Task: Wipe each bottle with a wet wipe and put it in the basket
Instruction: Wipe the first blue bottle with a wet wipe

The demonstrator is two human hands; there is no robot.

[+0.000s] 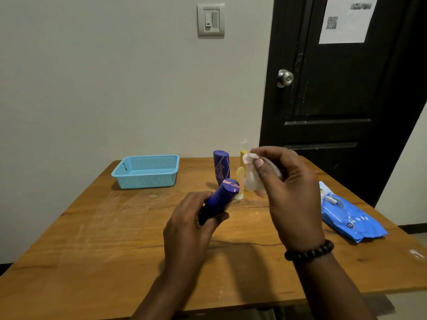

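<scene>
While our left hand (187, 225) grips a blue bottle (219, 200) above the wooden table (92, 239), fingers and thumb curled round its lower half and its flat end tilted up and away from us, our right hand (291, 192) pinches a thin white wet wipe (251, 174) between thumb and fingertips, the sheet hanging down just to the right of the bottle and not touching it. We wear a dark beaded bracelet (309, 250) on the right wrist. Behind the held bottle a second blue bottle (221, 166) stands upright on the table, and beside it stand yellow bottles (240, 181), partly hidden by the wipe, so we cannot tell their number. A light blue basket (145, 170) sits well apart at the table's far left, near the wall. To our right a blue wipes pack (351, 215) lies flat near the table's edge. A black door (335, 88) with a metal knob (285, 78) stands beyond.
</scene>
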